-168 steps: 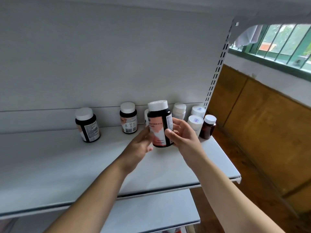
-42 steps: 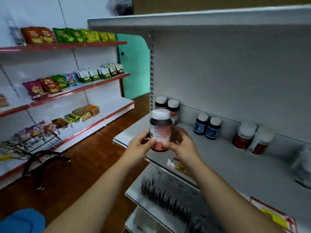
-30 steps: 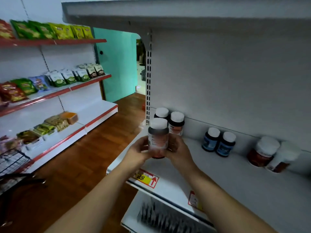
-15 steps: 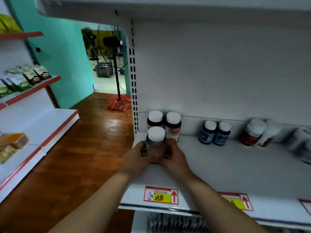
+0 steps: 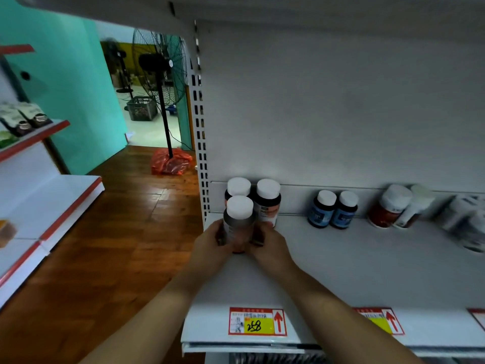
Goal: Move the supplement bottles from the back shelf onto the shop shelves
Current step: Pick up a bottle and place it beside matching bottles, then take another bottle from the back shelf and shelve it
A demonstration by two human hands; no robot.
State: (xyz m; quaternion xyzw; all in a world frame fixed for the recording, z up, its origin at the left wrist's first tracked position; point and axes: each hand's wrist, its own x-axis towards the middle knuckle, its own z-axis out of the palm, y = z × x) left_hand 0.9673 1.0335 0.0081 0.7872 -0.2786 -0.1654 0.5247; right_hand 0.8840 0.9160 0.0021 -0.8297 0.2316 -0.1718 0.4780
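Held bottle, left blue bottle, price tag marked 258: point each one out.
Held bottle (image 5: pixel 238 228): head view, on its dark body below the white cap.
Left blue bottle (image 5: pixel 320 216): head view, on its blue label.
Price tag (image 5: pixel 258 325): head view, on its yellow patch.

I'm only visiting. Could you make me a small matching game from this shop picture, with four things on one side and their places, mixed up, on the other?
Things:
1. front white-capped bottle
2. two blue bottles
3. yellow price tag
4. red bag

Places:
A. on the wooden floor, at the foot of the fan
B. held between the left hand and the right hand
C. on the front edge of the shelf
D. side by side at the back of the shelf

Pairs: 1-B, 2-D, 3-C, 4-A.
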